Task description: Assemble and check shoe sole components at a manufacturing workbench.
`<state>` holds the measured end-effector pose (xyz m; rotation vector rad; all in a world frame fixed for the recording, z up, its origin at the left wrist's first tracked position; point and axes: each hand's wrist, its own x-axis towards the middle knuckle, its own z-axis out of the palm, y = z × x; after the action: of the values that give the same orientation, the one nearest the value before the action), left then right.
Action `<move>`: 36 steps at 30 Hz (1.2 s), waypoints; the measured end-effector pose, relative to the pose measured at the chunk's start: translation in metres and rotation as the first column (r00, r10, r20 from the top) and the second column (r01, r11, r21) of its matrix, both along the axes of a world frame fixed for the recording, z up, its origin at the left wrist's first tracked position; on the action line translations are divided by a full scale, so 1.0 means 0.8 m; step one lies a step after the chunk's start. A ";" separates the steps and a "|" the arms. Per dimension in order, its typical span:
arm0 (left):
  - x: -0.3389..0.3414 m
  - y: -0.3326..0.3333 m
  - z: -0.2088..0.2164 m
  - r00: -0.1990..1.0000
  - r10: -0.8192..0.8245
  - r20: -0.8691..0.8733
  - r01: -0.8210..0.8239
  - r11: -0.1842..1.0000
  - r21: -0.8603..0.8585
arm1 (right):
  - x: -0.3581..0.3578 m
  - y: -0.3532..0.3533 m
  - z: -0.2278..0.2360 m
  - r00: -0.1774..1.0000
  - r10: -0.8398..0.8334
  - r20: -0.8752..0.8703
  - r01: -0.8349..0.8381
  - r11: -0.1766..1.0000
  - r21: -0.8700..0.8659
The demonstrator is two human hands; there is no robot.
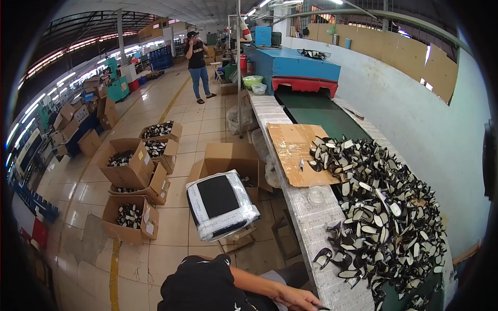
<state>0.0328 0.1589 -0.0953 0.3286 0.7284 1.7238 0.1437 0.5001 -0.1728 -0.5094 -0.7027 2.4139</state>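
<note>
My left hand (298,299) reaches in from a black sleeve at the lower edge, beside the near side of the long bench (316,228). Its fingers are closed, and a small dark bit shows at their tips, cut off by the picture's edge. My right hand is out of view. To the right of the left hand lies a big heap of small curved black pieces (384,217) with cream oval faces, looking like shoe parts. One loose black piece (322,257) sits apart from the heap, near the bench edge.
A flat cardboard sheet (293,150) and a clear plastic bowl (318,193) lie on the bench. A green conveyor belt (321,111) runs from a blue machine (295,67). Left are a taped stool (220,202) and open cartons (129,217). A person (196,65) stands in the aisle.
</note>
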 end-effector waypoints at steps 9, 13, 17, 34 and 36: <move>-0.061 0.053 0.031 0.919 0.222 -0.325 -0.187 0.973 0.136 | 0.009 -0.089 0.024 0.960 -0.207 0.189 0.031 0.750 0.661; -0.061 0.049 0.051 0.922 0.229 -0.312 -0.240 0.971 0.003 | -0.011 -0.166 0.134 0.977 -0.207 0.052 0.156 0.860 0.485; -0.051 0.071 0.033 0.948 0.134 -0.287 -0.125 0.991 0.048 | 0.016 -0.193 0.177 0.922 -0.365 0.126 0.137 0.614 0.778; -0.018 0.056 0.011 0.956 0.177 -0.236 -0.172 0.984 0.041 | 0.011 -0.232 0.176 0.866 -0.480 0.138 -0.158 -0.002 0.987; -0.018 0.057 0.009 0.956 0.180 -0.233 -0.172 0.984 0.052 | 0.013 -0.229 0.170 0.891 -0.379 0.249 -0.130 0.313 0.941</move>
<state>0.0184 0.2045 -0.0879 0.5107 0.9287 1.8855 0.1537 0.3171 -0.0367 -0.5241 -2.0131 1.2628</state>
